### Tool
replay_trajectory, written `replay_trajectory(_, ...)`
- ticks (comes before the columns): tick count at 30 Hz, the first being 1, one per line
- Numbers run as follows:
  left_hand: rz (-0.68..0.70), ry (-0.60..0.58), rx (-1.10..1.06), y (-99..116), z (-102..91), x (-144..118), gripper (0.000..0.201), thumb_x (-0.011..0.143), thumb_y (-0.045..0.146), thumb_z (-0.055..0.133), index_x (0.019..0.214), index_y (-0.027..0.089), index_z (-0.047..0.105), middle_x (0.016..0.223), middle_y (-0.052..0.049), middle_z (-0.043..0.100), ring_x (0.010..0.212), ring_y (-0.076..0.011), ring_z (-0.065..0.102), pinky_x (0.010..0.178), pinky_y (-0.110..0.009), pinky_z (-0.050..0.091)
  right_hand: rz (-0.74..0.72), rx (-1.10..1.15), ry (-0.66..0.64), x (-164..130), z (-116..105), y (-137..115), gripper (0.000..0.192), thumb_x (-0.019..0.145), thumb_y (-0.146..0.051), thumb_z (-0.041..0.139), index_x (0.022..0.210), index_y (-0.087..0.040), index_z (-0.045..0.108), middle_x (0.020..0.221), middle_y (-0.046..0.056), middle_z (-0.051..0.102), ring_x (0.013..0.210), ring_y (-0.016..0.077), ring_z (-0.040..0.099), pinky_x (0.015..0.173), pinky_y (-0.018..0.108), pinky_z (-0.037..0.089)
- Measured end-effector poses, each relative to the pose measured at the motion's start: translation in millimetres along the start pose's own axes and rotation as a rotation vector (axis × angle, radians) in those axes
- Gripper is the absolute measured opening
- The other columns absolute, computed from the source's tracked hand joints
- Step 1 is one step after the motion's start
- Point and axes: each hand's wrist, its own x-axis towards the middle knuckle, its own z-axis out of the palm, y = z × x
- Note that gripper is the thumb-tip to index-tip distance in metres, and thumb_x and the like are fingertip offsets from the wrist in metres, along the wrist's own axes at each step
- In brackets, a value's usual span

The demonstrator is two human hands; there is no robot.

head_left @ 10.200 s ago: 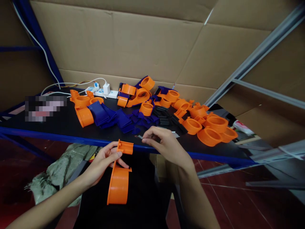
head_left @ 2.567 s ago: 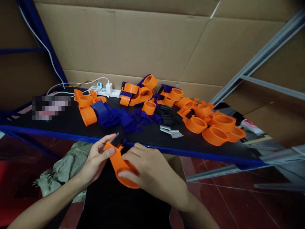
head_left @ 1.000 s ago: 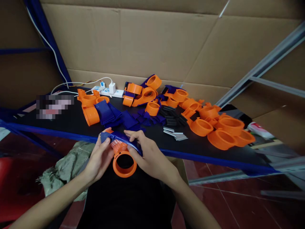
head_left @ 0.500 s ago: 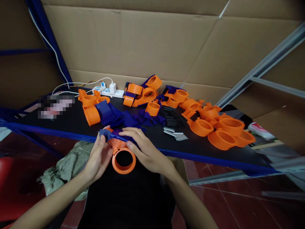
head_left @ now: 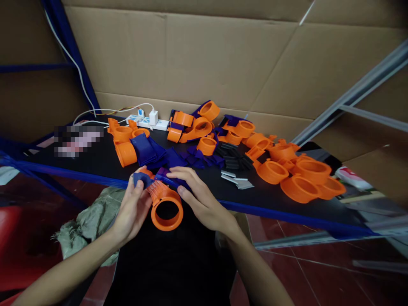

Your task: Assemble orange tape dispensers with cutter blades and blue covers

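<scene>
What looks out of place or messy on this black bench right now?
Nothing looks damaged or spilled. The orange plastic rings and dark blue plastic pieces lie in loose, jumbled heaps on the black bench. Both hands, left and right, hold an orange ring part with a blue piece.

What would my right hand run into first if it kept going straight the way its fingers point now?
The right hand points left across the orange ring piece, fingers on the blue cover piece. Going straight on, it would likely meet the left hand first, though depth is unclear.
</scene>
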Motion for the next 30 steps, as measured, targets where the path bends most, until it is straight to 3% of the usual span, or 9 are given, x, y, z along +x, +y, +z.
replay_trajectory(9,-0.026,-0.003,0.001,-0.3,-4.2,2.8,0.046,0.089,0.046,0.065,0.132,0.032,0.055,0.122,-0.004,0.066,0.108,-0.024,0.065,0.099,-0.044,0.05,-0.008,0.039,-0.066,3.4,9.0,3.0,0.033,0.104,-0.026,0.038,0.135,-0.024,0.05,0.142,0.01,0.048,0.138,0.0182,0.041,0.118,0.042,0.032)
replay_trajectory(15,0.041,-0.006,0.048,2.5,-1.9,0.7,0.049,0.087,0.036,0.07,0.133,0.032,0.055,0.114,-0.002,0.066,0.099,-0.02,0.065,0.097,-0.038,0.051,-0.001,0.054,-0.077,2.5,9.0,-0.7,0.033,0.103,-0.023,0.041,0.135,-0.024,0.05,0.143,0.009,0.047,0.138,0.0181,0.039,0.119,0.042,0.029)
replay_trajectory(18,0.103,-0.031,0.161,5.5,-3.0,-2.3,0.058,0.079,0.028,0.077,0.133,0.033,0.055,0.107,-0.001,0.065,0.092,-0.0192,0.064,0.09,-0.034,0.052,0.021,0.103,-0.119,1.6,7.5,-2.4,0.034,0.096,-0.021,0.053,0.13,-0.024,0.052,0.142,0.009,0.048,0.135,0.0208,0.042,0.116,0.044,0.031)
replay_trajectory(21,0.234,-0.065,0.379,9.5,-5.5,-7.7,0.071,0.066,0.023,0.086,0.131,0.029,0.059,0.112,-0.005,0.064,0.095,-0.0239,0.062,0.085,-0.033,0.052,0.05,0.251,-0.097,1.5,8.3,0.6,0.033,0.09,-0.027,0.065,0.121,-0.023,0.055,0.13,0.008,0.054,0.122,0.0215,0.051,0.109,0.042,0.039)
replay_trajectory(26,0.521,-0.269,0.636,18.7,-3.9,-16.5,0.079,0.05,0.016,0.092,0.124,0.026,0.066,0.115,-0.009,0.063,0.107,-0.0329,0.059,0.096,-0.048,0.049,0.156,0.646,0.031,4.0,17.4,6.2,0.027,0.084,-0.032,0.074,0.102,-0.02,0.058,0.097,0.002,0.06,0.09,0.0142,0.058,0.086,0.029,0.049)
replay_trajectory(30,0.664,-0.474,0.685,27.5,-0.7,-18.6,0.087,0.045,0.014,0.095,0.125,0.031,0.066,0.109,-0.009,0.063,0.104,-0.0344,0.061,0.1,-0.062,0.046,0.185,0.794,0.021,3.6,19.3,1.9,0.028,0.074,-0.026,0.083,0.094,-0.018,0.065,0.09,0.0,0.062,0.085,0.0122,0.058,0.084,0.027,0.048)
